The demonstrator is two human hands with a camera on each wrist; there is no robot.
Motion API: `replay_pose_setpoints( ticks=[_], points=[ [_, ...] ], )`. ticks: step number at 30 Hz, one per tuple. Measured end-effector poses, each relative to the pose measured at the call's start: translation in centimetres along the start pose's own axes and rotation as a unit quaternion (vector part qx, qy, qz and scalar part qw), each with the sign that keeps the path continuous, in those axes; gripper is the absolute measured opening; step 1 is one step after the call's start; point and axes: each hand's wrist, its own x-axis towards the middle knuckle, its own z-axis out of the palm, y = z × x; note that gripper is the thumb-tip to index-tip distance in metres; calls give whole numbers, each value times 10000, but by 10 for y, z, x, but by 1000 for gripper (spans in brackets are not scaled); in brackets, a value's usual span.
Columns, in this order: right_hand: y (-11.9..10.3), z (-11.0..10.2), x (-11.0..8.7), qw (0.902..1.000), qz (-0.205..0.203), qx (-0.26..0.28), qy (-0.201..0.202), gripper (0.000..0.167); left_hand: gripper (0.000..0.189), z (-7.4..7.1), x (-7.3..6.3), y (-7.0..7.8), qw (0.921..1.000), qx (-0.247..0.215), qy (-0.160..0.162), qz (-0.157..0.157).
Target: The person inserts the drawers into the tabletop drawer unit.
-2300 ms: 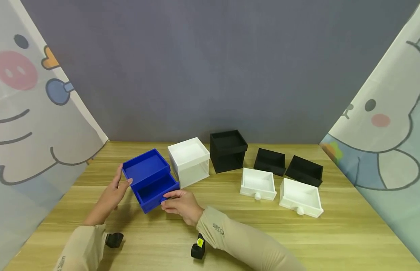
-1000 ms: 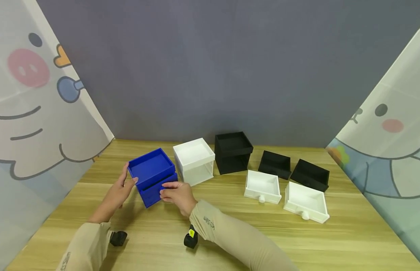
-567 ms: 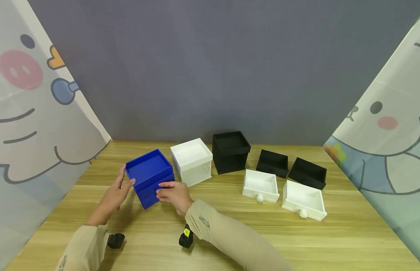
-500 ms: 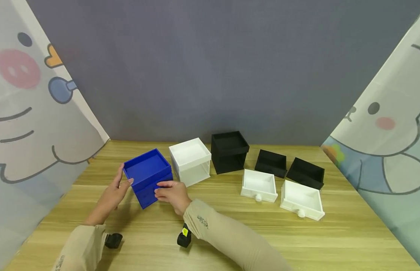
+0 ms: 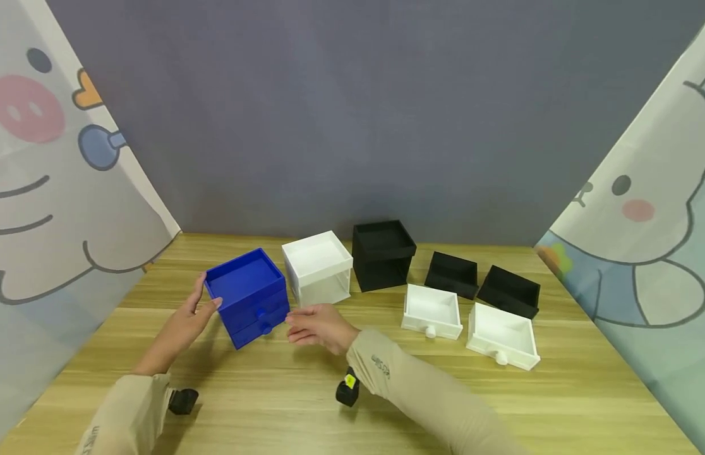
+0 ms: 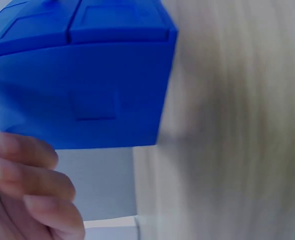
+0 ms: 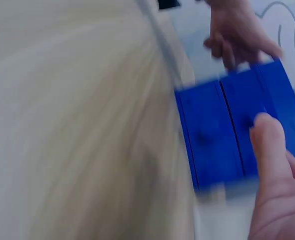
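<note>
A small blue drawer cabinet (image 5: 247, 297) stands at the left with both knobbed drawers (image 7: 207, 130) pushed in. My left hand (image 5: 182, 325) grips its upper left side, thumb at the front corner and index finger toward the back. In the left wrist view, the other fingers (image 6: 37, 180) of that hand are bent beside the cabinet wall. Just right of the cabinet's knobs, my right hand (image 5: 321, 327) hovers with nothing in its relaxed fingers. The right wrist view puts the right thumb (image 7: 268, 145) in front of the drawer fronts, partly covering them.
A white cabinet shell (image 5: 318, 268) and a black cabinet shell (image 5: 383, 253) stand right of the blue one, their fronts without drawers. Farther right lie two white drawers (image 5: 432, 306) with knobs and two black drawers (image 5: 451, 273). A grey panel (image 5: 352, 126) rises behind the table.
The upper blue drawer has slid from pulled out to flush in the cabinet. My right hand has let go of its knob and moved right. The left hand keeps its hold.
</note>
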Motion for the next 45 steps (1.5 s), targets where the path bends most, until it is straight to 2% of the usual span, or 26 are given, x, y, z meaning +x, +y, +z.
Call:
replay_pose_setpoints(
  ticks=[3, 6, 11, 14, 19, 25, 27, 30, 35, 37, 40, 45],
  points=[
    [-5, -38, -22, 9987, 189, -462, -78, 37, 81, -4, 1, 4, 9977, 615, 211, 195],
    [-8, -75, -45, 9973, 312, -668, 66, 40, 79, -10, 1, 11, 9911, 1151, 525, 408],
    [-11, -128, -82, 9957, 324, -693, 525, 46, 64, -24, 1, 30, 9831, 1319, 942, 851],
    [-10, -154, -105, 9940, 337, -670, 801, 47, 61, -32, 9, 46, 9792, 1385, 900, 1175],
    [-5, -184, -133, 9892, 355, -627, 1279, 40, 61, -33, 31, 80, 9728, 1718, 420, 1495],
    [3, -200, -161, 9890, 260, -426, 1390, 41, 61, -20, 57, 115, 9673, 1835, -277, 1726],
    [4, -203, -168, 9899, 196, -361, 1358, 45, 63, -16, 62, 123, 9668, 1822, -463, 1730],
    [7, -208, -176, 9903, 119, -187, 1369, 48, 68, -7, 73, 130, 9662, 1967, -599, 1552],
    [18, -211, -180, 9889, 193, 329, 1436, 49, 79, 10, 89, 131, 9653, 2338, -594, 1000],
    [22, -208, -178, 9889, 186, 497, 1390, 49, 81, 13, 92, 130, 9640, 2457, -542, 862],
    [26, -202, -173, 9891, 182, 699, 1282, 46, 82, 14, 95, 125, 9627, 2533, -605, 733],
    [28, -193, -160, 9861, 160, 977, 1331, 38, 91, 5, 96, 118, 9564, 2652, -991, 710]
  ],
)
